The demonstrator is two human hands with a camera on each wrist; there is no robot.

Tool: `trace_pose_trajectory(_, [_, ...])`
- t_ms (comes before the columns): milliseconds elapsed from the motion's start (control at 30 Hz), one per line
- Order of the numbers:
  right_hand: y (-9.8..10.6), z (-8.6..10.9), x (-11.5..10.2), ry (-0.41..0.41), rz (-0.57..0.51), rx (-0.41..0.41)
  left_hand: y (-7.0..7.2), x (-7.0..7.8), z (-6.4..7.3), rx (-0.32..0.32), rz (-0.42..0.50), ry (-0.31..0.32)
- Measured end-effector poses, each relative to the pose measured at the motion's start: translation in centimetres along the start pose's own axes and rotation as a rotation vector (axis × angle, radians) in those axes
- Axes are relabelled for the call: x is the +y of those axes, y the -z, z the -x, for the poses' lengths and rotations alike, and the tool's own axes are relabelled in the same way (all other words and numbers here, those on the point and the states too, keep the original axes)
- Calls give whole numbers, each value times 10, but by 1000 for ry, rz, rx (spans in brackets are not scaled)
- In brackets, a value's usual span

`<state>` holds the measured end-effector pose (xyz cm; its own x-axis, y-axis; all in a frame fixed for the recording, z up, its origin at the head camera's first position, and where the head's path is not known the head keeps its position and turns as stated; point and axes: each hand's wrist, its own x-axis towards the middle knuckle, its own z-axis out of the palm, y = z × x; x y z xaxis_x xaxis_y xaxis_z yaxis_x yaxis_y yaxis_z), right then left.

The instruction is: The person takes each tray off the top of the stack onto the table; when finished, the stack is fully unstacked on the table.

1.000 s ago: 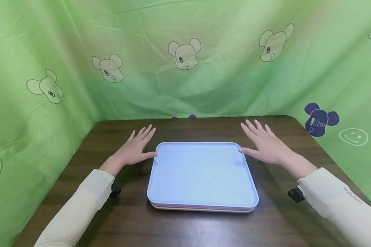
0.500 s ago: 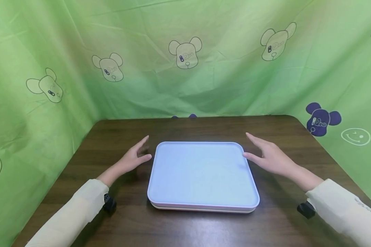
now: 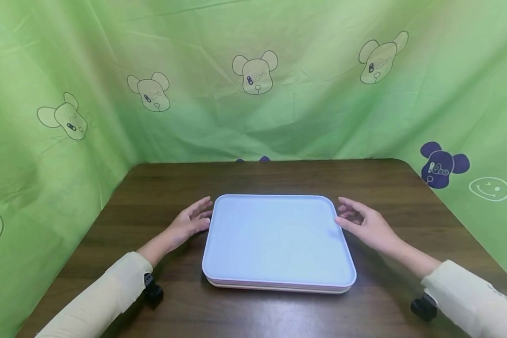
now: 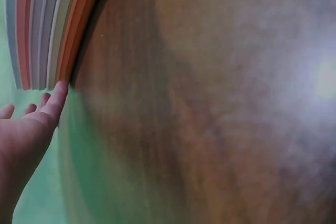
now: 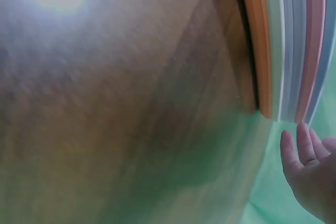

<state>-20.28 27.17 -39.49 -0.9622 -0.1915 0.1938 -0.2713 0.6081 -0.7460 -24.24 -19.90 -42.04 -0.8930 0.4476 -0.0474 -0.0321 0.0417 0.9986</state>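
Observation:
A stack of shallow rectangular trays (image 3: pixel 276 239) lies on the wooden table, its top tray light blue with rounded corners. From the side, the left wrist view shows several coloured edges: blue, pink, greyish, pale green and an orange tray (image 4: pixel 79 22) lowest. My left hand (image 3: pixel 188 224) is beside the stack's left edge towards the far corner, fingers loosely bent, thumb near the rim. Across from it my right hand (image 3: pixel 372 229) is at the right edge, thumb tip at the rim and fingers relaxed. In the right wrist view, its fingertips (image 5: pixel 303 132) are right by the pink tray (image 5: pixel 315 19).
The brown wooden table (image 3: pixel 274 314) reaches back to a green curtain (image 3: pixel 203 112) printed with bear heads, which also hangs along both sides. A black wrist camera (image 3: pixel 153 290) sits under the left sleeve, and another black camera (image 3: pixel 424 307) under the right.
Both hands have come down from above the table beside the stack and a little nearer to me. Their spread, straight fingers have bent in towards the tray edges. The trays have not moved.

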Motion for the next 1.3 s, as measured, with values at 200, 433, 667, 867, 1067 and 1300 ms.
trace_pose_trajectory(200, [-1,5,6,-49,-112,-38,-1,-5,2,-59,102,31])
trace_pose_trajectory(433, [-2,9,9,-66,-244,-86,-2,-10,1,-108,143,33])
trace_pose_trajectory(667, [-3,11,12,-39,-281,-111,-3,-11,1,-131,173,21])
trace_pose_trajectory(867, [-5,12,13,-22,-302,-123,-3,-12,2,-141,176,20])
trace_pose_trajectory(1067, [-7,13,15,-46,-310,-121,-2,-12,1,-138,158,24])
trace_pose_trajectory(1300, [-8,14,17,-49,-290,-109,-3,-13,1,-133,151,23])
